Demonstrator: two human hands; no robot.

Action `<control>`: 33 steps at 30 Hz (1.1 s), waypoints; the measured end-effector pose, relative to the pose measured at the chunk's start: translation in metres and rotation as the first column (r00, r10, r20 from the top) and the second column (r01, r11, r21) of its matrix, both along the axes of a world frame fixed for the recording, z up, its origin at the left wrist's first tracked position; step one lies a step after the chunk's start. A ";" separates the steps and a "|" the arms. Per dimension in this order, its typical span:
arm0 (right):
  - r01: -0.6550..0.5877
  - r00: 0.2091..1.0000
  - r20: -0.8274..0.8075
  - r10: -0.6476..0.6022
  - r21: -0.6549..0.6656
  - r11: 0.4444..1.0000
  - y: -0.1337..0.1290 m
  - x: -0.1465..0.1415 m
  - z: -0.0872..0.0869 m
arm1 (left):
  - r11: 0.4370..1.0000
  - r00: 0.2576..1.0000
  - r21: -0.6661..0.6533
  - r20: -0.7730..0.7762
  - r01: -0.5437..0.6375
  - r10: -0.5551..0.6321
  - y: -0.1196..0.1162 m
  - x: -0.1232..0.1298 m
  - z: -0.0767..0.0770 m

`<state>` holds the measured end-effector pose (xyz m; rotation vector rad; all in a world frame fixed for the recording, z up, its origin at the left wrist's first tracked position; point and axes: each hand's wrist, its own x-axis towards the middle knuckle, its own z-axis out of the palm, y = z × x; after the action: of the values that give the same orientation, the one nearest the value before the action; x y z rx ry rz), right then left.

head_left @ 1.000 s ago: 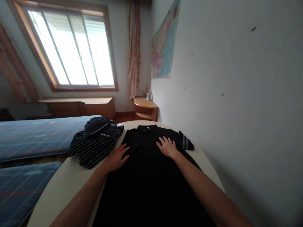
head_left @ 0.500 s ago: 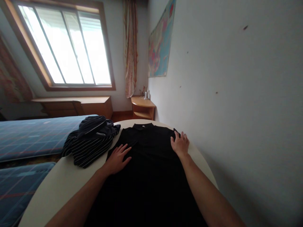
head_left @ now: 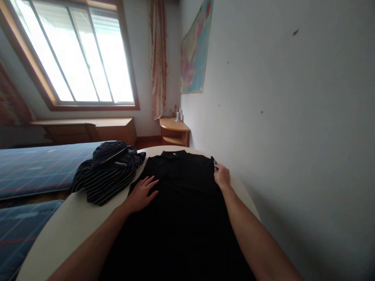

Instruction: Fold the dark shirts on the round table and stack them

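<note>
A black collared shirt (head_left: pixel 178 218) lies spread on the round cream table (head_left: pixel 70 230), its collar at the far side. Flat on the shirt's left side rests my left hand (head_left: pixel 141 195), fingers spread. At the right shoulder edge my right hand (head_left: pixel 222 176) is closed on the shirt's sleeve, where a small patterned bit of cloth shows by the fingertips. The shirt's lower part runs dark between my forearms, and its details cannot be made out.
Dark striped clothes (head_left: pixel 108 173) sit heaped at the table's left edge, beside a blue checked mattress (head_left: pixel 43 164). A white wall (head_left: pixel 278 156) rises close on the right. A wooden corner stand (head_left: pixel 175 125) and a low desk (head_left: pixel 114 127) are beyond the table.
My right hand has gone from lying open on the shoulder to gripping the sleeve's edge. My left hand stays flat on the shirt. The view has shifted slightly.
</note>
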<state>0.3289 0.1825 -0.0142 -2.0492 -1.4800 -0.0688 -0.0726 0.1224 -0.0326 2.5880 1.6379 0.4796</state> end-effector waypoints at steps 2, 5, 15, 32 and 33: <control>-0.091 0.995 0.041 0.087 0.106 0.990 -0.001 -0.001 0.005 | 1.000 1.000 0.002 -0.003 0.001 -0.001 0.001 0.000 -0.001; -0.292 0.954 0.147 0.261 0.255 0.922 -0.006 -0.011 0.014 | 1.000 1.000 0.010 -0.003 0.006 -0.006 0.001 -0.001 -0.001; -0.381 0.886 0.266 0.380 -0.050 0.923 -0.017 -0.045 0.010 | 0.999 1.000 0.033 0.003 0.002 -0.002 0.001 0.000 -0.003; -0.462 0.844 0.219 0.490 -0.169 0.871 -0.019 -0.055 0.006 | 0.999 1.000 0.047 0.007 0.013 -0.014 0.002 -0.001 -0.004; -0.450 0.849 0.211 0.485 -0.193 0.872 -0.018 -0.055 0.004 | 0.999 1.000 0.045 0.005 0.012 -0.013 0.002 -0.001 -0.004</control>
<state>0.2737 0.1642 -0.0103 -1.7666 -2.1674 -0.0334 -0.0733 0.1241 -0.0365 2.6247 1.6271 0.5291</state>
